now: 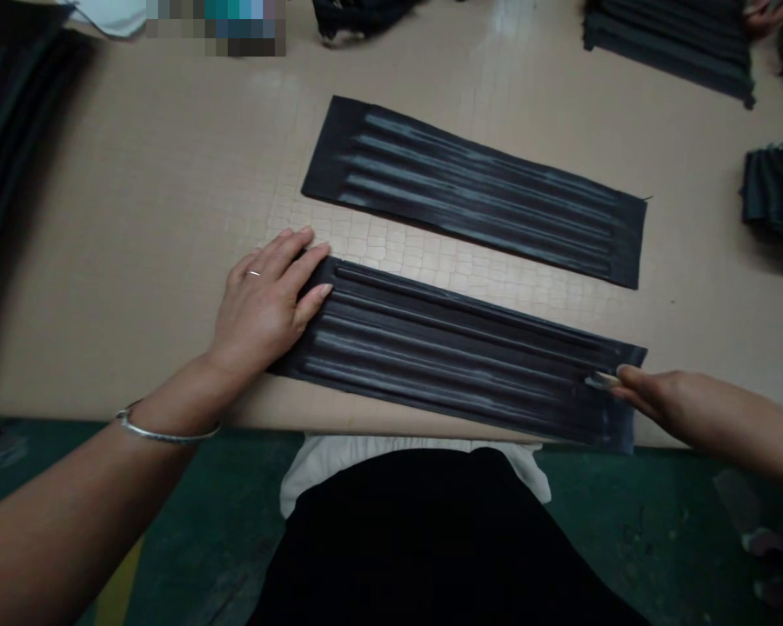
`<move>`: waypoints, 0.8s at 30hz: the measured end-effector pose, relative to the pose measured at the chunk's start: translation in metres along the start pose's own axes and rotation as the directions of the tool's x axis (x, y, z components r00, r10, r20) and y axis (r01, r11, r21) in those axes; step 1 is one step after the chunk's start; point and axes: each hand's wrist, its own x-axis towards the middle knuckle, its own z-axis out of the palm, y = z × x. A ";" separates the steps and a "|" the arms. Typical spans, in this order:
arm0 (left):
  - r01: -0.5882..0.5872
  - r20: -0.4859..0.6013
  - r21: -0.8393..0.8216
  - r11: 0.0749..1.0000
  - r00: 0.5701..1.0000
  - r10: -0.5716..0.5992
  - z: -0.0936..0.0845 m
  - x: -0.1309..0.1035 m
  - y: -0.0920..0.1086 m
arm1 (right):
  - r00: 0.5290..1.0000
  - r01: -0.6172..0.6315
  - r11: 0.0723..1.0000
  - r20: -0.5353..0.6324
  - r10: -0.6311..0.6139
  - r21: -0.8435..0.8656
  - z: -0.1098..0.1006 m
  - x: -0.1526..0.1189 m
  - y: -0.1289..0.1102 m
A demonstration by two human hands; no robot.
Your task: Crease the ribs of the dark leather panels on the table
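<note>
A long black ribbed panel [457, 348], leather-like and partly glossy, lies along the near edge of the table. My left hand [267, 296] presses flat on its left end, fingers spread. At the panel's right end, my right hand [665, 396] is closed around a small brush-like tool [601, 380] with a pale, thin handle. The tool's tip touches or nearly touches the panel surface; most of its handle is hidden in my fingers. Beyond lies a second black ribbed panel [483, 191], with shiny streaks along its ridges and no hand on it.
The tan table [137, 217] carries a tall stack of dark pieces [13, 113] at left. Dark stacked pieces [672, 43] stand at the far right, beside another person's hand [773, 16]. A smaller dark stack [779, 191] sits at the right edge.
</note>
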 end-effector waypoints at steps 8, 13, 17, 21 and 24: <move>-0.051 -0.057 -0.092 0.994 0.997 0.046 -0.001 -0.002 -0.005 | 0.977 -0.142 0.987 -0.172 0.126 -0.079 0.016 -0.017 -0.011; -0.096 0.030 -0.031 0.995 0.995 0.097 -0.006 -0.015 -0.002 | 0.934 0.077 0.969 -0.323 -0.153 -0.235 -0.023 0.040 -0.186; -0.101 0.037 0.000 0.995 0.994 0.101 -0.004 -0.020 0.000 | 0.882 0.162 0.940 -0.384 -0.274 -0.300 -0.056 0.076 -0.307; -0.119 0.003 -0.036 0.992 0.993 0.119 -0.003 -0.019 -0.001 | 0.859 0.163 0.944 -0.430 -0.278 -0.286 -0.070 0.089 -0.343; -0.122 -0.027 -0.076 0.990 0.992 0.121 -0.001 -0.018 -0.003 | 0.874 0.155 0.952 -0.413 -0.257 -0.265 -0.071 0.084 -0.331</move>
